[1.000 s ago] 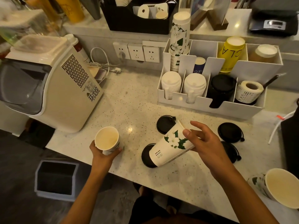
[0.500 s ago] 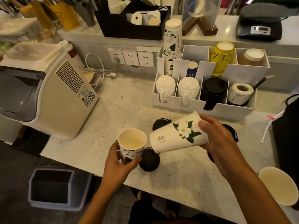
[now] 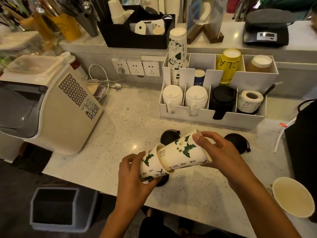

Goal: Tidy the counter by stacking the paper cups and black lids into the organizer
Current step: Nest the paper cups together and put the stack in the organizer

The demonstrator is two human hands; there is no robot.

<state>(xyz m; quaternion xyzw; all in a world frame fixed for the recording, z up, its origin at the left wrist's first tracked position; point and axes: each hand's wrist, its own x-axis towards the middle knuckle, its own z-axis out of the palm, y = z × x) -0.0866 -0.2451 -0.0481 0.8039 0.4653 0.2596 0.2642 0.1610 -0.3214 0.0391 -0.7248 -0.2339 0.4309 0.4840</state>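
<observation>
Both hands are busy nesting: the left hand (image 3: 132,172) is wrapped around one floral cup (image 3: 151,166) and the right hand (image 3: 217,152) pinches the rim end of a second cup (image 3: 183,152), its base partly inside the first. Next, I'd guess, push it home, then carry the pair to the cup stack (image 3: 177,54) in the organizer (image 3: 240,120). Loose black lids (image 3: 237,140) sit on the counter (image 3: 120,127).

You see two flower-printed paper cups: the right cup (image 3: 185,154) lies tilted, its base partly nested in the left cup (image 3: 151,167). Black lids (image 3: 237,141) lie flat on the counter (image 3: 120,134). The white organizer (image 3: 240,120) holds stacked lids and cups.
</observation>
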